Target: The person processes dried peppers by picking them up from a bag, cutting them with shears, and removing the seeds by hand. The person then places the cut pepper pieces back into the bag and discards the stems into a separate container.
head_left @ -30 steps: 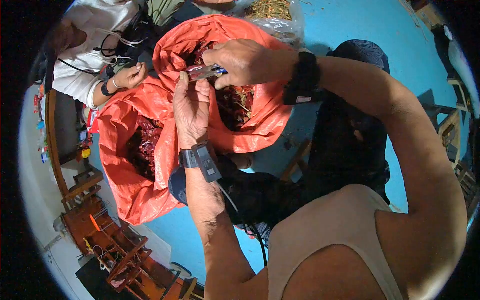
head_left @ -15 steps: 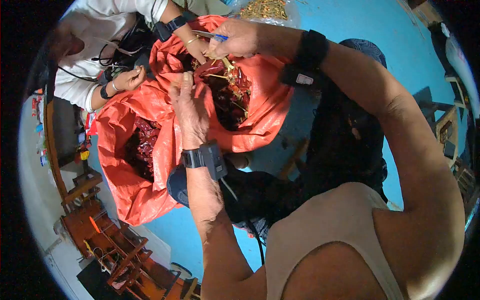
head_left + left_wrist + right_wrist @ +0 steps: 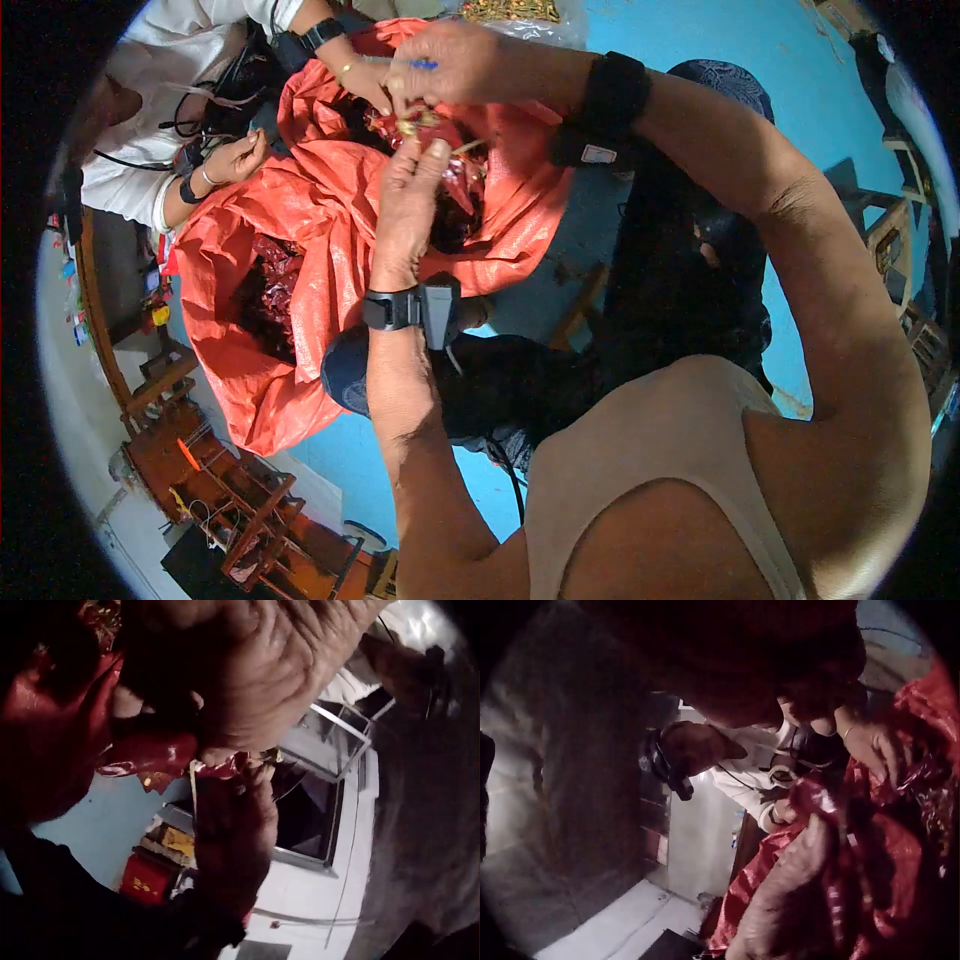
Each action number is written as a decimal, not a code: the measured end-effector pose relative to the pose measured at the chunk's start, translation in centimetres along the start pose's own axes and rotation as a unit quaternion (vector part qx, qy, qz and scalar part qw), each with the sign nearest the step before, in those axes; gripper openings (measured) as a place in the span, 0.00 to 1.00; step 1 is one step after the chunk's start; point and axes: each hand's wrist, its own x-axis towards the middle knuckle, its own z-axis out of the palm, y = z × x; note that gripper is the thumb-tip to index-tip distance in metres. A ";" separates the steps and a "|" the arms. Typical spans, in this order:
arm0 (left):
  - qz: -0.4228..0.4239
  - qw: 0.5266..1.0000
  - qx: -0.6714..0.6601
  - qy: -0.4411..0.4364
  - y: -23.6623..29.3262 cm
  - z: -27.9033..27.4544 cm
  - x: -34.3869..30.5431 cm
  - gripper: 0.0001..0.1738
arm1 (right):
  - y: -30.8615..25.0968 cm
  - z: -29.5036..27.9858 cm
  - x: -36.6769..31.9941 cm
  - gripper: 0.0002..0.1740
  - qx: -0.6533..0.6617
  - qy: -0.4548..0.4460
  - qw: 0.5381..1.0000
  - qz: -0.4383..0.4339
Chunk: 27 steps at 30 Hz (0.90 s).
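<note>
In the head view my left hand point(image 3: 408, 205) pinches a small bunch of dried red chillies point(image 3: 458, 182) near the stems, over an orange-red sack point(image 3: 520, 235). Just above it my right hand point(image 3: 445, 65) is curled round a tool with a blue part point(image 3: 424, 64); its fingertips are at the pale stems, and whether they touch them I cannot tell. The left wrist view has a glossy chilli point(image 3: 150, 754) beside my left hand point(image 3: 262, 667). In the right wrist view, my left hand point(image 3: 784, 889) has its thumb against red chillies.
Another person's hand point(image 3: 365, 82) reaches into the same sack, close to my right hand; their other hand point(image 3: 237, 158) is by the sack's left side. More chillies point(image 3: 270, 300) lie in a second opening at left. A clear bag of stems point(image 3: 515, 10) stands behind.
My left hand has moved up and right and now pinches chillies. My right hand has shifted left with the tool. The other person's hand has come to the sack since the oldest frame.
</note>
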 end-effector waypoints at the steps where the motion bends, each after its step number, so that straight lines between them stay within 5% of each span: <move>1: 0.003 0.998 -0.062 0.029 -0.1 -0.1 0.0 0.10 | -0.2 -0.4 0.3 0.17 -0.079 0.063 0.995 -0.023; 6: 0.019 0.975 -0.193 0.111 0.1 -0.8 -0.4 0.13 | 0.1 0.4 -0.8 0.23 0.001 0.010 0.997 -0.070; 8: 0.015 0.976 -0.178 0.123 0.8 -0.6 -0.6 0.14 | -1.1 1.0 -1.1 0.24 -0.134 0.001 0.973 -0.189; 9: 0.013 0.972 -0.198 0.130 1.1 -0.1 -0.7 0.16 | -1.8 1.2 -1.7 0.25 -0.077 -0.045 0.996 -0.021; 13: 0.046 0.977 -0.170 0.121 0.1 -0.9 -0.2 0.15 | -2.1 1.3 -1.7 0.23 -0.059 -0.040 0.994 -0.083; 16: 0.005 0.968 -0.203 0.145 0.7 -0.6 -0.5 0.13 | -1.7 1.5 -1.8 0.18 -0.081 -0.053 0.995 -0.034; 18: 0.017 0.968 -0.213 0.128 0.2 -1.0 -0.3 0.12 | -2.8 1.1 -2.0 0.14 0.019 -0.104 0.993 0.043; 22: 0.040 0.969 -0.204 0.131 0.1 -1.0 -0.3 0.12 | -1.8 1.1 -2.0 0.13 -0.078 -0.111 0.990 -0.031; 27: 0.086 0.959 -0.220 0.153 -0.2 -2.4 0.1 0.10 | 0.7 -0.9 -1.7 0.11 0.058 -0.106 0.987 -0.107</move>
